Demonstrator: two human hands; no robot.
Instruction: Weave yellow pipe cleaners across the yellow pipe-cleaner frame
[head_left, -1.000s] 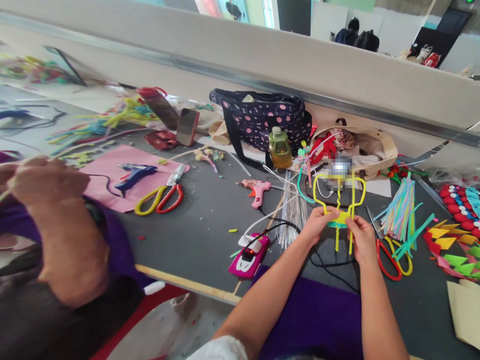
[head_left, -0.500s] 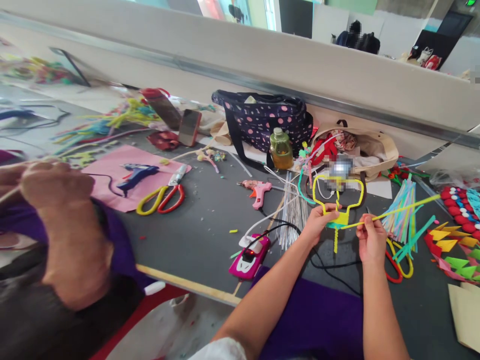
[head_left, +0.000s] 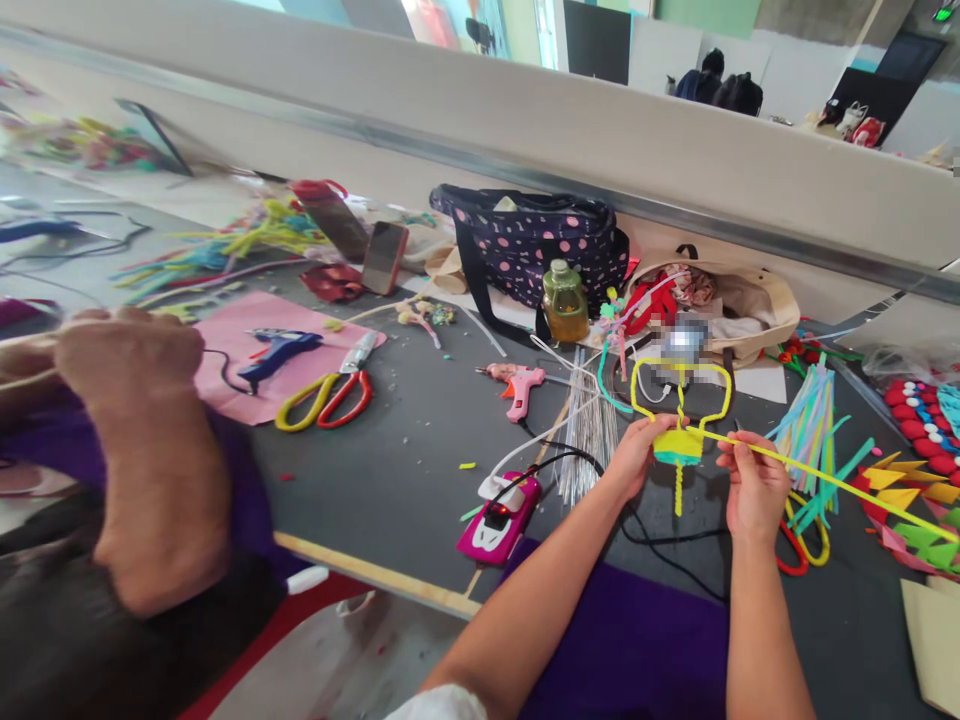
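My left hand (head_left: 636,455) pinches the left side of a yellow pipe-cleaner frame (head_left: 679,445). The frame has two open loops above, a wrapped band with a green lower edge, and a twisted stem hanging below. A long yellow strand (head_left: 817,472) runs from the top of the band down to the right. Fingers of my right hand (head_left: 752,480) are closed on this strand, a short way right of the frame. Behind the loops a bright, blurred object hides some detail.
A magenta power strip (head_left: 499,520), pink glue gun (head_left: 517,388), silver strips (head_left: 585,440) and scissors (head_left: 330,395) lie on the dark table. Bags stand behind. Pastel pipe cleaners (head_left: 810,430) and another pair of scissors are at the right. Another person's hand (head_left: 131,365) is at the left.
The strand has swung from pointing up-right to slanting down-right, and now leaves the band near its top instead of its lower edge. My hands have hardly moved.
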